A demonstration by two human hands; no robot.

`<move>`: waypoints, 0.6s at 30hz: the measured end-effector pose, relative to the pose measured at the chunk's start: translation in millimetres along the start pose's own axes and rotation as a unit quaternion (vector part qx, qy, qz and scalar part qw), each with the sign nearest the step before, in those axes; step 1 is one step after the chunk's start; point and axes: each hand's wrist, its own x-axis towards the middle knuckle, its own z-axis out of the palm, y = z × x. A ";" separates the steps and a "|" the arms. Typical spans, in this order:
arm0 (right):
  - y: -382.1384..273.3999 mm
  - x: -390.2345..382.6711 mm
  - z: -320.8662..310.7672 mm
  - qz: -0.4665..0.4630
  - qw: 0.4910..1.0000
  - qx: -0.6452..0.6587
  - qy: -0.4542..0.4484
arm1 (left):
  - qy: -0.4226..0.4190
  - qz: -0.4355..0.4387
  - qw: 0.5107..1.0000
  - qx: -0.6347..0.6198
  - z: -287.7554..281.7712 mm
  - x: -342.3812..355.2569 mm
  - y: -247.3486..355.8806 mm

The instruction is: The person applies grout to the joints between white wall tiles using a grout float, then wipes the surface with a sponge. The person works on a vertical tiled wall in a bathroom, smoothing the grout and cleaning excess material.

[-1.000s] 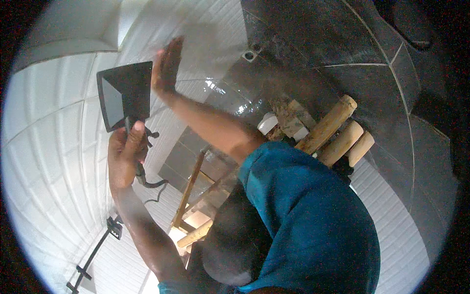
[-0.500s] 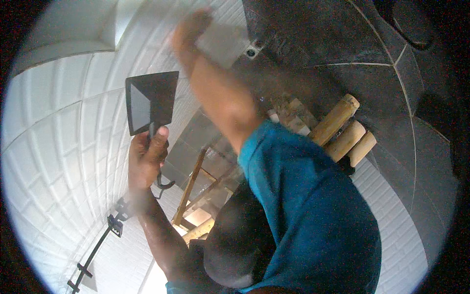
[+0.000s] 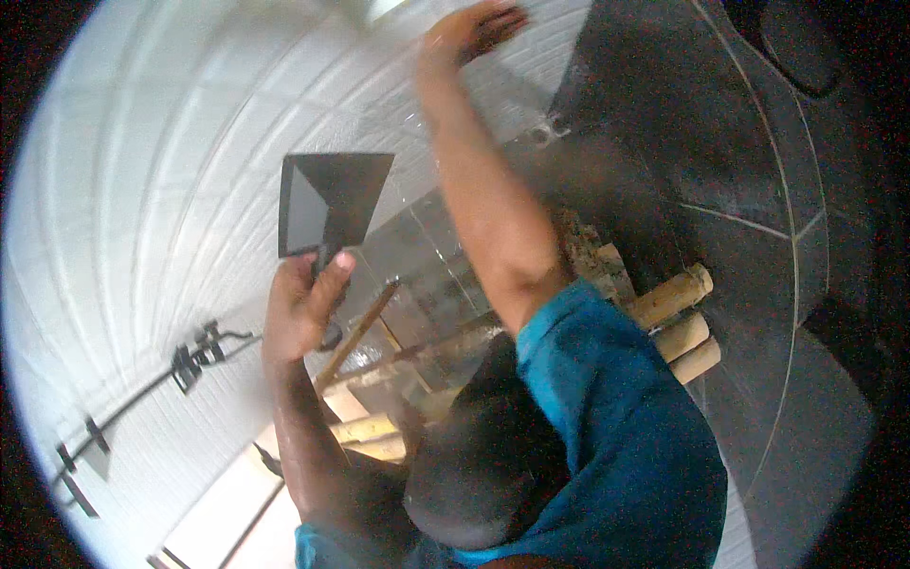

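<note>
My left hand (image 3: pixel 305 302) is closed round the dark handle of a black square shower head (image 3: pixel 332 204), which it holds up at centre left, with a dark bent piece showing below the fingers. My right hand (image 3: pixel 479 30) is raised high at top centre, fingers stretched out and somewhat blurred, by the white textured tile wall (image 3: pixel 171 190); whether it touches the wall I cannot tell. It appears to hold nothing.
A black rail with fittings (image 3: pixel 121 421) runs along the left wall. Round wooden logs (image 3: pixel 664 302) and a wooden frame (image 3: pixel 358 334) lie below my arms over dark wet tiles. Dark tiles (image 3: pixel 720 161) cover the right side, near a small drain (image 3: pixel 555 128).
My right hand has moved up and right along the white wall. My left hand has shifted right with the shower head. The view has turned a little.
</note>
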 end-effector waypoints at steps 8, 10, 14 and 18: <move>47.3 -127.9 -36.5 -0.175 0.927 0.221 -0.248 | 0.033 0.081 0.996 0.026 -2.1 -2.4 -38.6; 42.8 -143.9 -59.0 0.059 0.878 0.341 -0.332 | 0.046 0.096 0.990 0.092 -0.6 -2.5 -39.8; 23.2 -146.3 -73.9 -0.403 0.863 -0.019 -0.306 | -0.002 0.191 0.980 0.060 20.5 -5.2 -20.8; 20.7 -155.0 -73.1 -0.571 0.786 -0.020 -0.237 | -0.009 0.105 0.991 0.083 24.1 -22.4 -7.8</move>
